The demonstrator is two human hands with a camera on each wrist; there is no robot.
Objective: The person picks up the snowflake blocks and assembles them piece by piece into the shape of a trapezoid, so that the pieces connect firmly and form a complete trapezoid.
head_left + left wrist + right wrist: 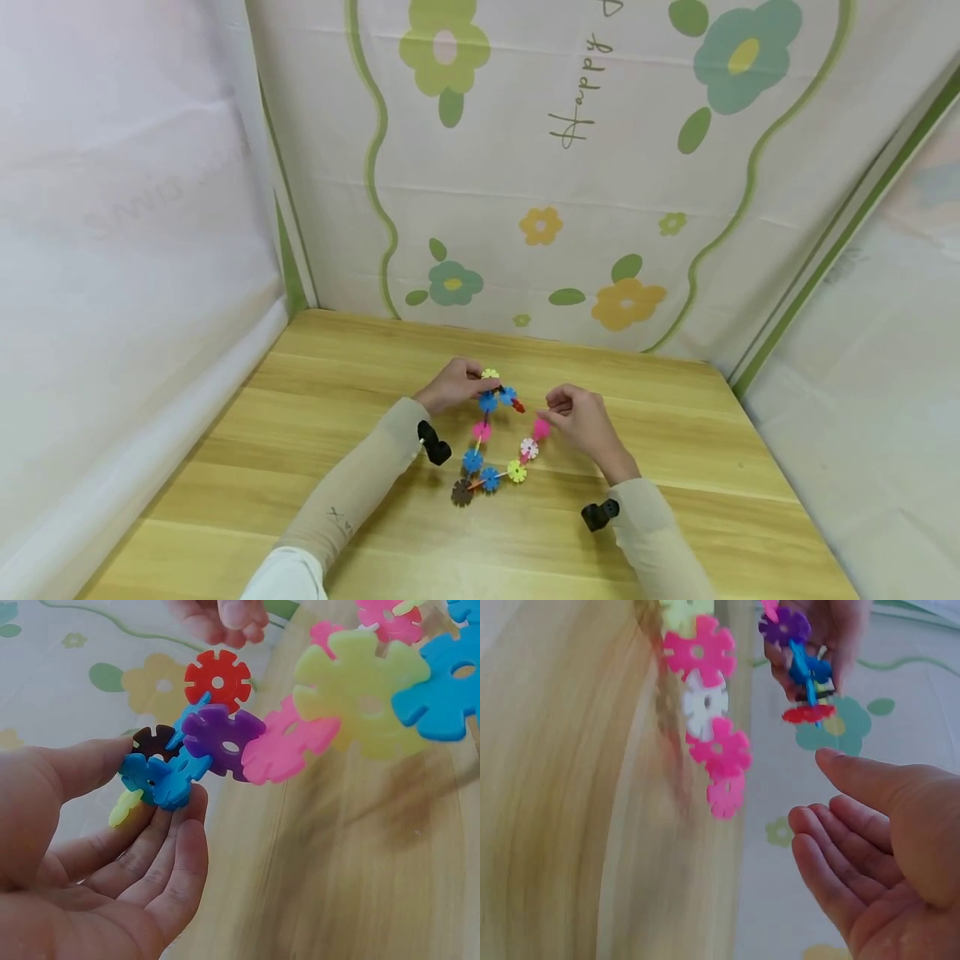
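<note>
A chain of interlocking plastic snowflake discs in several colours hangs in a loose U over the table, its lower bend at a brown disc (462, 492) and a yellow disc (517, 472). My left hand (455, 384) pinches one end between thumb and fingers, at a cluster of blue discs (169, 776) and a black disc (154, 742). A red disc (217, 682) sticks out from that cluster, and a purple disc (223, 741) follows it. Near the other end, a pink disc (725, 796), my right hand (877, 862) has thumb and fingers apart, with nothing held.
The wood-grain table (360, 533) lies beneath both hands. A white cloth wall with printed flowers (628, 303) rises behind it, and white cloth (135, 275) stands on the left and right sides. A black wrist camera (433, 443) sits on each sleeve.
</note>
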